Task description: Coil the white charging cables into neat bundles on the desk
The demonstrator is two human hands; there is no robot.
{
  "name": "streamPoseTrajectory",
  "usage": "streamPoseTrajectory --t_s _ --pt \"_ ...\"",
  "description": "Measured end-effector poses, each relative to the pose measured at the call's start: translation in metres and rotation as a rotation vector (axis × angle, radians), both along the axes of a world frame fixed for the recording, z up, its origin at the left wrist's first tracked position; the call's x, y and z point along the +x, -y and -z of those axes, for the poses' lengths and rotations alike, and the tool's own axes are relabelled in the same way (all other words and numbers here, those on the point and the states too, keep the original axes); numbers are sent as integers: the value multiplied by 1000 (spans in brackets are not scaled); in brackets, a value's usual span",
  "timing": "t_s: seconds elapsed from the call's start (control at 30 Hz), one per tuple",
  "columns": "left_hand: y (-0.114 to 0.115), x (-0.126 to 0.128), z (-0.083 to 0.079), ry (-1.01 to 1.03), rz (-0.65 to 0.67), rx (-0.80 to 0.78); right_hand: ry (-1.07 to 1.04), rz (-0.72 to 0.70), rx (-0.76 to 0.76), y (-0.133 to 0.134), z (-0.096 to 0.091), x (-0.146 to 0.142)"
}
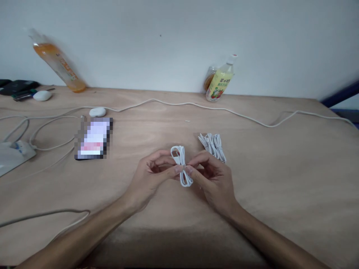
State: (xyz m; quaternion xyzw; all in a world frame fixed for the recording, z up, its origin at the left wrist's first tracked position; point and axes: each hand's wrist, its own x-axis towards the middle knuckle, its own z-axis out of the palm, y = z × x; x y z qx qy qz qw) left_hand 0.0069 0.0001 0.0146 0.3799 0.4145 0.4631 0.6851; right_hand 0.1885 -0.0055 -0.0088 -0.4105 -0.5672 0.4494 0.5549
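Note:
Between my two hands, above the wooden table, a coiled white USB cable (185,178) is pinched at its narrow middle. Its loops fan out above and below the pinch, and a plug shows in the upper loop. My left hand (155,170) grips it with the thumb in front and the fingers behind. From the other side, my right hand (214,175) closes thumb and fingertips at the same middle spot; a tie there is too small to make out. Just beyond my right hand lie several bundled white cables (214,144), side by side on the table.
A phone (94,138) with a lit, blurred screen lies left, by a white earbud case (97,112). An orange drink bottle (58,65) and a yellow-labelled bottle (221,80) stand by the wall. A long white cord (193,104) crosses the table (280,179).

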Motion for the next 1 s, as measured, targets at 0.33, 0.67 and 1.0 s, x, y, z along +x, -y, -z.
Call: streamPoseTrajectory --t_s 0.33,0.67,1.0 --pt "1 -1 1 -50 -1 55 32 37 26 0 1 0" --pt "0 -4 -1 -85 23 41 -85 -108 -238 -4 2 2" --pt "-1 -8 -6 -38 236 67 -311 -401 -674 -8 -3 10"
